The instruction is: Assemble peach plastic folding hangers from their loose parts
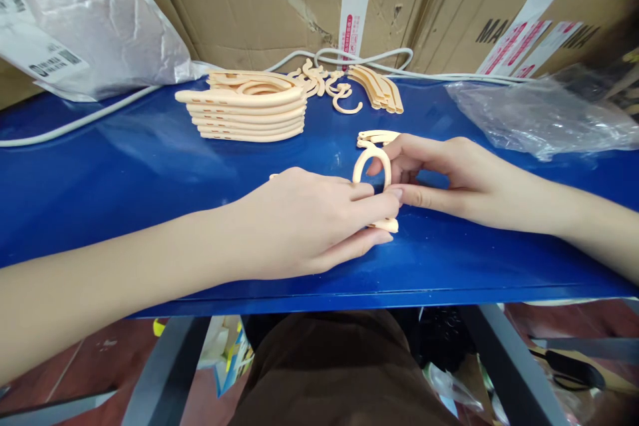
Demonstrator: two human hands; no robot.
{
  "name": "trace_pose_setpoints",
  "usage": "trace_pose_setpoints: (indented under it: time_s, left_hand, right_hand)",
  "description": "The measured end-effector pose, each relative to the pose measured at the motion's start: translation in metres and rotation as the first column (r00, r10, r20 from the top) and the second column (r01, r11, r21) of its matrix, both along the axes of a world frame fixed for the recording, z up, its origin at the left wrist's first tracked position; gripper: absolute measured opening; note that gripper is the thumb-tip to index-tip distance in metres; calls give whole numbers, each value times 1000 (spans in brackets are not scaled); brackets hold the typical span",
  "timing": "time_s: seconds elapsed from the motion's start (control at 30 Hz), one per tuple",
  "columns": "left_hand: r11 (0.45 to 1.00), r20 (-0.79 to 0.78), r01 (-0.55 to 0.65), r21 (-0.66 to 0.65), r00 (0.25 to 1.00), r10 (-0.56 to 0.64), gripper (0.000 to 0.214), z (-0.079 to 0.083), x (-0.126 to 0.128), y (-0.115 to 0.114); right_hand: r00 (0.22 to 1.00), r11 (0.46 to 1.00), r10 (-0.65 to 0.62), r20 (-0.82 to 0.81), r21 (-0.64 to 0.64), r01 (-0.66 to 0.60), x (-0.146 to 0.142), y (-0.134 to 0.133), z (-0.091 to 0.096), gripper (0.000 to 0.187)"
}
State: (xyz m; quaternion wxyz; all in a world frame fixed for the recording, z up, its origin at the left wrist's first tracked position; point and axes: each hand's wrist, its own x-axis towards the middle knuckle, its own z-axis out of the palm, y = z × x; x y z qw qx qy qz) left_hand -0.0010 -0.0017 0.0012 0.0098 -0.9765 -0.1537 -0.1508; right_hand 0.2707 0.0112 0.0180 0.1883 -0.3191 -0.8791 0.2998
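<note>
Over the blue tabletop (150, 193), my left hand (309, 226) lies palm down with its fingers closed round a cream plastic folding hanger (372, 151). Its rounded loop shows above the fingers and one end sticks out below them; the rest is hidden under the hand. My right hand (434, 173) pinches the same hanger at the right side of the loop, its thumb meeting my left fingers. Just behind my right fingertips is a cream arm-like piece (378, 137); whether it joins the hanger I cannot tell.
Stacked cream hangers (244, 116) stand at the back left. Beside them lie several loose hooks (315, 78) and curved arms (382, 90). A white cable (84, 121) runs along the back, before cardboard boxes (279, 6). Plastic bags (114, 20) (539, 113) rest at both sides.
</note>
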Motion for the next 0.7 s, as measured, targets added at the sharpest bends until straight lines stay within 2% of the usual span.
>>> trace_pose_setpoints:
  time_s: [0.7]
  left_hand:
    - [1000, -11, -19, 1, 1000, 19, 44, 1, 4, 1]
  right_hand:
    - [1000, 999, 10, -9, 36, -9, -2, 2, 1, 33]
